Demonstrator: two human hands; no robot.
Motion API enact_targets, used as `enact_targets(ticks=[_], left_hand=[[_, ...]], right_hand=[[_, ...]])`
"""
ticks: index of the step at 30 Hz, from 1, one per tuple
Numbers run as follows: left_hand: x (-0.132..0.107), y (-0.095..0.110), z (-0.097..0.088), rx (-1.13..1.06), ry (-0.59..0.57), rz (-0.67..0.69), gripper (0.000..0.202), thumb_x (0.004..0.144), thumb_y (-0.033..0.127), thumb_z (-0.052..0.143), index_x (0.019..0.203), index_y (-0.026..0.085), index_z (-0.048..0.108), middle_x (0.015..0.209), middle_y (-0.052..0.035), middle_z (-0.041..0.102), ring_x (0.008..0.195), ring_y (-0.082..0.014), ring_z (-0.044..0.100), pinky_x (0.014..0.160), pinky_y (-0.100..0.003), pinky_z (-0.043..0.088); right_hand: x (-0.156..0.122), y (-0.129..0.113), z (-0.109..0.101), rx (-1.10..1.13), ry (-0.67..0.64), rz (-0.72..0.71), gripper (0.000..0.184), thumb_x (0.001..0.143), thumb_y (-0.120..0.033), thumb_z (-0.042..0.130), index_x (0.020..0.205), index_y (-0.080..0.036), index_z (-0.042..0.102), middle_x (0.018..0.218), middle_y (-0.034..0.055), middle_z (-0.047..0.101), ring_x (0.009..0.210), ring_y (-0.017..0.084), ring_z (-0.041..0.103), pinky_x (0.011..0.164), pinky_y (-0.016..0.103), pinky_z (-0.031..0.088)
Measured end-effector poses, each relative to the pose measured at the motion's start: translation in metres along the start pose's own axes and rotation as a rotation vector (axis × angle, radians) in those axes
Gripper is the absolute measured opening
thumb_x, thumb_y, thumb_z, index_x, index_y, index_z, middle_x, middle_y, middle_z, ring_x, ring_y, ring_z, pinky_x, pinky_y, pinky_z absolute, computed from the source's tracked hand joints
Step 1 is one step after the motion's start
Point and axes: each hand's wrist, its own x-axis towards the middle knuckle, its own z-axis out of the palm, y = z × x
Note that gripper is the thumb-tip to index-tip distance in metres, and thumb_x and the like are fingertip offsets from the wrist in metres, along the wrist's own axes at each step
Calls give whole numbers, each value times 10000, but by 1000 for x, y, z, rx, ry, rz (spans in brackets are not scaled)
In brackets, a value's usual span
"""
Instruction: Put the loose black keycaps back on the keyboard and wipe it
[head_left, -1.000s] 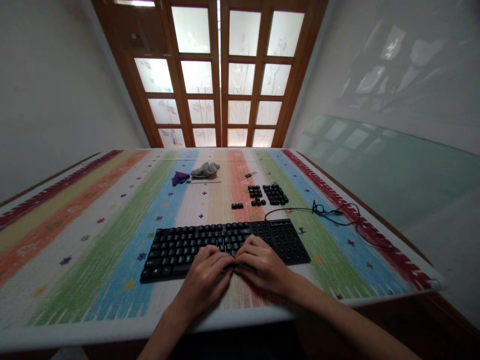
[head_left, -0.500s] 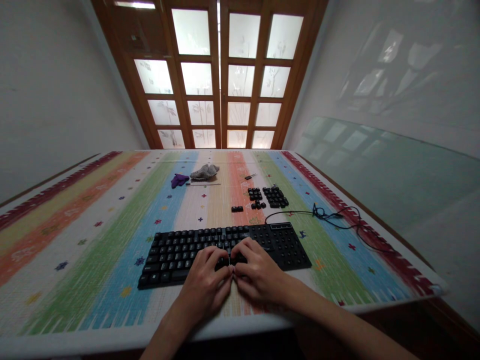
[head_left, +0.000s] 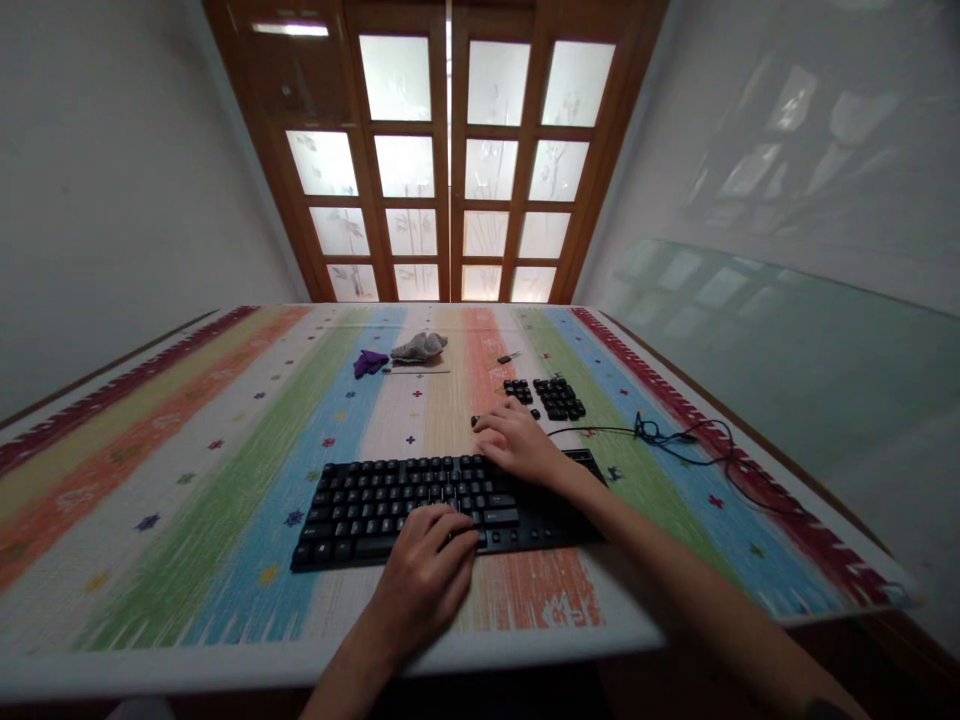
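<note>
A black keyboard (head_left: pixel 390 500) lies on the striped tablecloth in front of me. Letter keys fill its left and middle, while bare sockets show along its lower right part. My left hand (head_left: pixel 431 565) is closed at the keyboard's front edge, its bent fingers over the front-row keys and its thumb hidden. Beyond the back edge, my right hand (head_left: pixel 517 440) reaches across, fingertips closed at a loose black keycap (head_left: pixel 475 421). My right forearm hides much of the number-pad side. Loose keycaps (head_left: pixel 559 398) lie in groups just behind the right hand.
A grey cloth (head_left: pixel 420 348) and a purple cloth (head_left: pixel 370 364) lie farther back. To their right is a small black-handled tool (head_left: pixel 508 357). The keyboard cable (head_left: pixel 660 430) coils at the right. A glass panel (head_left: pixel 750 310) leans along the right wall.
My right hand has left the keyboard's front row and moved back to the loose keycaps. My left hand has stayed at the front edge. The whole view has shifted slightly.
</note>
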Motion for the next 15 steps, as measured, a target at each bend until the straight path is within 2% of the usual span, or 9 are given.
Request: enact_targets(ticks=[4, 8, 12, 15], left_hand=[[0, 1, -1, 45, -8, 49, 241, 903, 88, 561, 1112, 156, 660, 1085, -103, 688, 1030, -230, 584, 895, -413, 538], [-2, 4, 0, 115, -14, 100, 246, 902, 62, 530, 1113, 101, 650, 1045, -125, 682, 975, -224, 590, 857, -390, 571], [-1, 5, 1, 142, -25, 121, 220, 916, 72, 509, 1082, 102, 649, 948, -105, 672, 872, -205, 593, 798, -370, 581], [0, 4, 1, 147, -20, 133, 219, 923, 78, 497, 1083, 104, 644, 921, -101, 665, 815, -200, 583, 740, -363, 575]], right_hand=[[25, 22, 9, -161, -116, 113, 134, 835, -172, 660, 944, -157, 738, 965, 95, 711, 970, 264, 515, 868, 380, 370], [36, 24, 16, -261, -206, 197, 198, 861, -196, 634, 1021, -160, 745, 1007, 112, 728, 1021, 292, 534, 866, 385, 340], [38, 22, 24, -268, -230, 189, 194, 879, -171, 615, 1026, -163, 740, 1021, 117, 733, 1054, 302, 545, 891, 399, 333], [39, 22, 26, -249, -198, 147, 179, 877, -146, 614, 1023, -148, 717, 1032, 125, 729, 1061, 299, 550, 905, 405, 337]])
